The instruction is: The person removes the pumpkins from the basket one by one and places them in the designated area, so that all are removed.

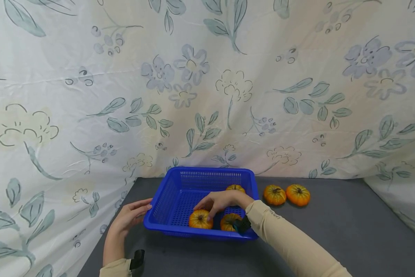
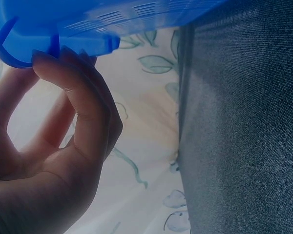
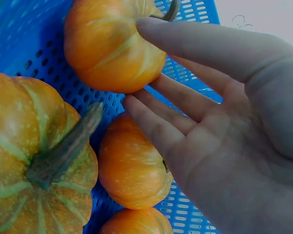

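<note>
A blue plastic basket with slotted walls stands on the dark table. My left hand holds its left rim; in the left wrist view the thumb and curled fingers meet at the basket's edge. Inside the basket, my right hand grips a small orange pumpkin near the front wall. Its thumb lies on one side of that pumpkin and the fingers on the other. Close by sit a green-striped pumpkin and an orange one. Another pumpkin shows at the back right, partly behind the wrist.
Two more pumpkins, one beside the other, lie on the table right of the basket. A flowered cloth hangs behind and at the sides of the table.
</note>
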